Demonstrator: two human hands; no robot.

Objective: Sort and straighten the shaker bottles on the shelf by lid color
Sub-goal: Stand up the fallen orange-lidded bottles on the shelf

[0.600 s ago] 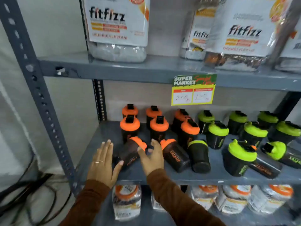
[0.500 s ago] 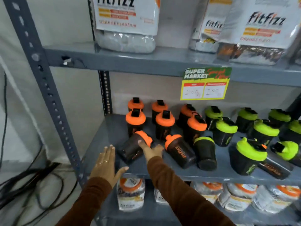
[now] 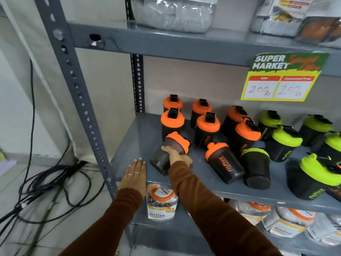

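A tilted orange-lidded shaker bottle (image 3: 167, 150) lies near the front left of the grey middle shelf (image 3: 132, 145), and my right hand (image 3: 176, 155) is shut around its dark body. My left hand (image 3: 135, 175) rests flat and open on the shelf's front edge, just left of that bottle. Behind it stand several upright orange-lidded shakers (image 3: 172, 123). Another orange-lidded shaker (image 3: 224, 164) lies tilted to the right, beside a dark shaker with a green rim (image 3: 255, 166). Green-lidded shakers (image 3: 285, 143) fill the right side.
A yellow price sign (image 3: 280, 78) hangs from the upper shelf. Bagged product packs (image 3: 161, 205) sit on the lower shelf. The grey perforated upright (image 3: 73, 89) stands at left, with black cables (image 3: 46, 187) on the floor beyond it.
My right hand has gone from touching the tilted orange-lidded bottle to closing around it. My left hand has slid a little away to the shelf edge. The view has shifted left and closer.
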